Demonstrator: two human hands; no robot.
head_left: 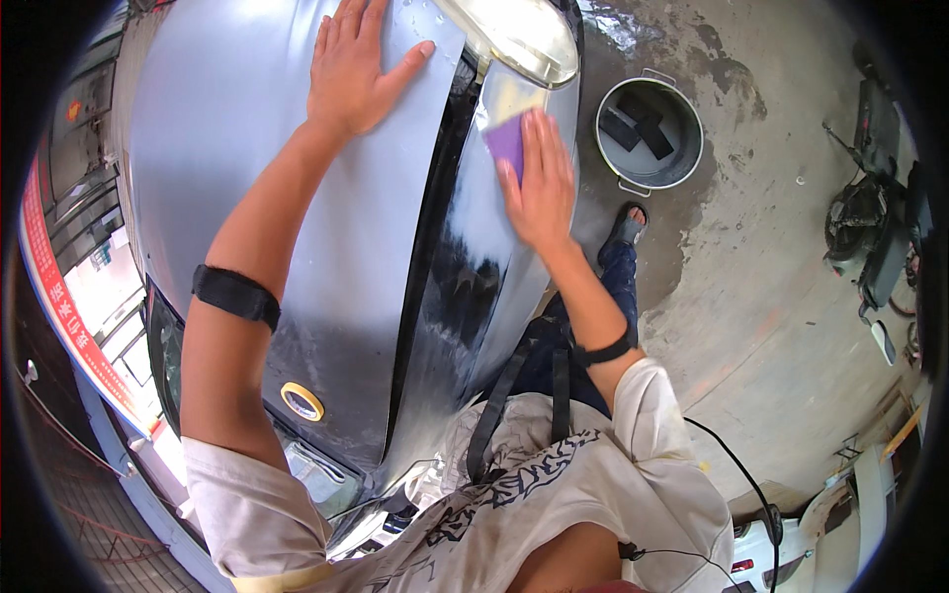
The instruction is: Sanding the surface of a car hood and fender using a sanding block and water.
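Note:
My left hand (pixel 354 69) lies flat on the grey car hood (pixel 277 148), its fingers and thumb spread. With fingers stretched and the thumb along its edge, my right hand (pixel 542 183) presses a purple piece of sandpaper (pixel 506 144) to the fender (pixel 476 193). Part of the sandpaper is hidden under the palm. Just ahead of my right fingertips is a pale yellowish patch (pixel 516 97), next to the headlight (pixel 529 40). The fender surface looks wet, with dark patches nearer to me.
A round metal pot (pixel 680 114) with two handles stands on the floor to the right, dark blocks in its water. A yellow tape roll (pixel 315 405) rests on the hood. My foot (pixel 631 223) is beside the pot. A parked motorbike (pixel 865 212) stands far right.

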